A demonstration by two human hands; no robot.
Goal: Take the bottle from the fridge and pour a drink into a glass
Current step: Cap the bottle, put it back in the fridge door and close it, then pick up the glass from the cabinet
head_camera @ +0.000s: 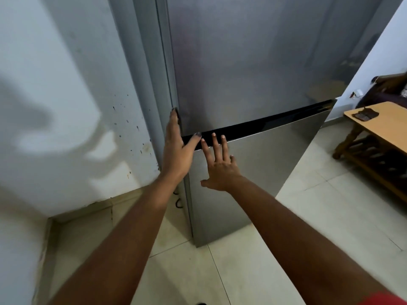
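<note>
A tall silver fridge [253, 62] fills the middle of the view, both doors closed, with a dark gap [264, 123] between the upper and lower door. My left hand [176, 148] lies flat at the left edge of the fridge, fingers up along the upper door's edge and thumb at the gap. My right hand [218, 166] rests open on the top of the lower door [259, 172], fingertips just under the gap. Neither hand holds anything. No bottle or glass is in sight.
A stained white wall [66, 106] stands close on the left of the fridge. A wooden table [385, 122] with a small dark object [365, 114] on it is at the right. Pale floor tiles [319, 205] lie below, and a cable [178, 203] hangs by the fridge's left side.
</note>
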